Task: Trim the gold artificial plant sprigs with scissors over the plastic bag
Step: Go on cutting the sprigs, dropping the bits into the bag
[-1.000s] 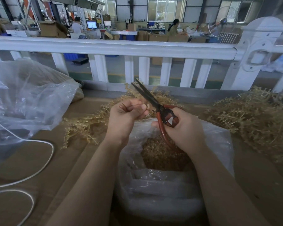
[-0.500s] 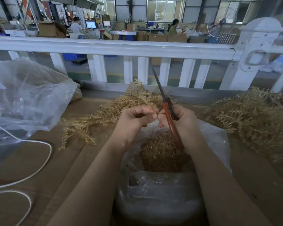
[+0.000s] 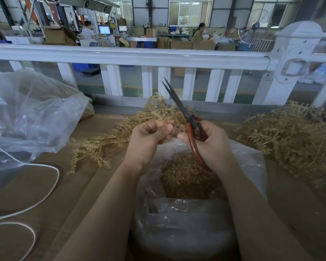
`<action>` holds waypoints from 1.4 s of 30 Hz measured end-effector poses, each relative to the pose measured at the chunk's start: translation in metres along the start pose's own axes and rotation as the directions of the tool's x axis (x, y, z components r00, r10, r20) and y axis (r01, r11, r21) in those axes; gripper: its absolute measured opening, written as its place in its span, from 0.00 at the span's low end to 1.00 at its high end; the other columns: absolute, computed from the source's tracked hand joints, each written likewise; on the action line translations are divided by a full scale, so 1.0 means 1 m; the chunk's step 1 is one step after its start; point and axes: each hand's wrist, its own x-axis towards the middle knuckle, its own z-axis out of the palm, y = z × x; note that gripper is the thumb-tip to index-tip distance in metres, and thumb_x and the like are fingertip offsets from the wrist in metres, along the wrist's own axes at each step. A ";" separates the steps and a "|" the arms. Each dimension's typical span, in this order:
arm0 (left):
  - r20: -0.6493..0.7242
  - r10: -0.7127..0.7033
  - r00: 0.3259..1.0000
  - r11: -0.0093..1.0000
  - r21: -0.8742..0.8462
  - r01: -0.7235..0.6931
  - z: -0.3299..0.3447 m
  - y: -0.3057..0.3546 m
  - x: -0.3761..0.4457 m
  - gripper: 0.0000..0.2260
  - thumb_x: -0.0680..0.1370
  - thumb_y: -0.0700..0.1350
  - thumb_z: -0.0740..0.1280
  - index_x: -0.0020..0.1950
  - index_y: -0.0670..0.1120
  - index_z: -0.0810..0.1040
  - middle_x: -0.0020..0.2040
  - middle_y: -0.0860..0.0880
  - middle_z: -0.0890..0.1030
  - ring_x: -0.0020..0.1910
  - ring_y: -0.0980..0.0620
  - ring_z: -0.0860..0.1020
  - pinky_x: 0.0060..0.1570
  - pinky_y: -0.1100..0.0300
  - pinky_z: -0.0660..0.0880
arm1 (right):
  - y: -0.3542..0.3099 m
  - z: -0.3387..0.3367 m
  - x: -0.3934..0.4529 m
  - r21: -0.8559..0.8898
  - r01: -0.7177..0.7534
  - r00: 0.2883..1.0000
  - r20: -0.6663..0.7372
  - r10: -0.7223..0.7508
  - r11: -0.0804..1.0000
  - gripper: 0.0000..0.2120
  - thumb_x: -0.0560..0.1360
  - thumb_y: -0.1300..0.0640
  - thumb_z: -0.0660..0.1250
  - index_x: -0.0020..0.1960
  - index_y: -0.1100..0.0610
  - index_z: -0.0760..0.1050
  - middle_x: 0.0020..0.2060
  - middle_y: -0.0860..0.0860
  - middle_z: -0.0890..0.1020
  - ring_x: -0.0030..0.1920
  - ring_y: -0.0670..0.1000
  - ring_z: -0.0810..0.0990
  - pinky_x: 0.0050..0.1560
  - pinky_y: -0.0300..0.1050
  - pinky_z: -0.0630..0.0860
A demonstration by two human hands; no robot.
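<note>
My left hand (image 3: 149, 138) pinches the stem of a gold plant sprig (image 3: 109, 140) that trails left across the table. My right hand (image 3: 209, 146) grips red-handled scissors (image 3: 184, 117); their dark blades point up and away, slightly parted at the tips. Both hands hover over the open clear plastic bag (image 3: 248, 166), which holds a heap of gold trimmings (image 3: 184, 178). The hands nearly touch at the fingertips.
A pile of gold sprigs (image 3: 290, 136) lies to the right. A large crumpled clear bag (image 3: 32, 117) sits at the left, with a white cable (image 3: 45, 193) looping over the brown table (image 3: 79, 181). A white railing (image 3: 139, 55) runs across behind.
The scissors swung from leaning left to upright, and their blades have now parted slightly at the tips. Both hands came together over the bag, and the sprig rose a little.
</note>
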 end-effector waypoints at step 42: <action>-0.107 0.173 0.979 0.981 0.104 -0.162 -0.005 0.000 0.001 0.10 0.80 0.33 0.65 0.45 0.45 0.82 0.38 0.52 0.83 0.39 0.58 0.78 0.44 0.66 0.75 | 0.012 0.001 -0.006 -0.562 0.270 0.936 -0.039 -0.351 0.782 0.30 0.68 0.22 0.59 0.47 0.48 0.78 0.36 0.37 0.75 0.34 0.43 0.73 0.32 0.36 0.71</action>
